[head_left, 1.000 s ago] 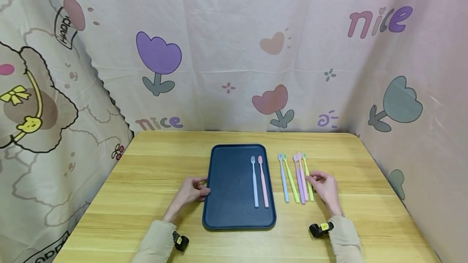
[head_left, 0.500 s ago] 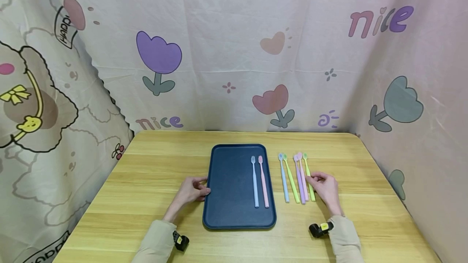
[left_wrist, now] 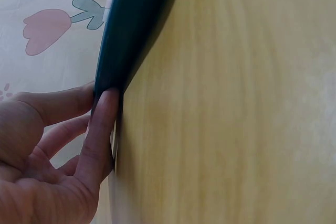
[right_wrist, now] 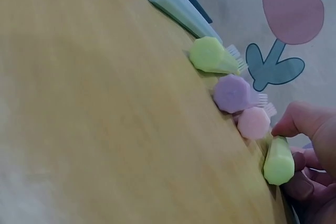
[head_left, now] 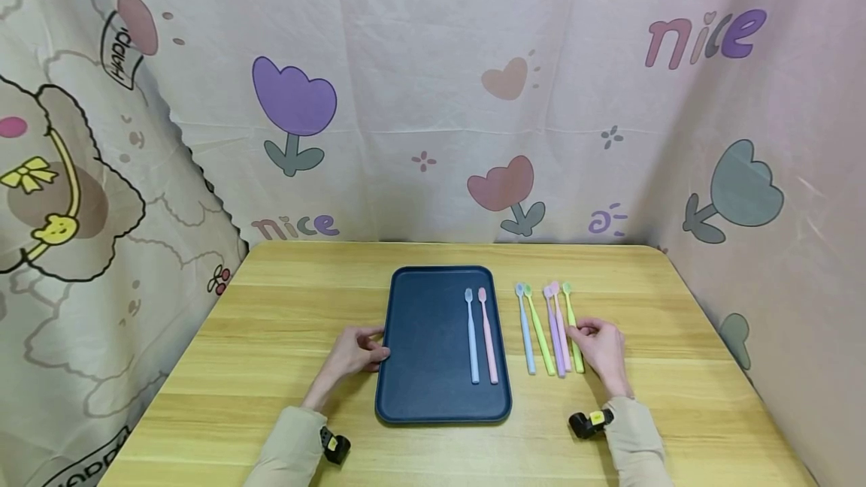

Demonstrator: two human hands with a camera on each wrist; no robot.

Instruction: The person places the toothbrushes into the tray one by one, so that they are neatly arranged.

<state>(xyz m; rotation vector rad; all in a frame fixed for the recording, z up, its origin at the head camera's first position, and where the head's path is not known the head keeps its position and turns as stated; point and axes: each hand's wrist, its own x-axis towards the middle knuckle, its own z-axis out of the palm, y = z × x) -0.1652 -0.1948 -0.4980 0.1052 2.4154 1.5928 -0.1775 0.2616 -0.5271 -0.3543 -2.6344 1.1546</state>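
My left hand holds the left rim of a dark blue tray; in the left wrist view its thumb and fingers pinch the edge. On the tray's right side lie a blue toothbrush and a pink toothbrush. To the right of the tray, my right hand pinches the outermost yellow-green toothbrush between thumb and fingers. Beside it on the table are a pink toothbrush, a purple toothbrush, another yellow-green toothbrush and a blue toothbrush.
Everything rests on a light wooden table. A patterned cloth hangs behind it and along both sides. Each wrist wears a small black camera, and beige sleeves cover the forearms.
The head of the outermost yellow-green toothbrush has shifted slightly right, away from the pink one beside it. The left hand and the tray look unmoved.
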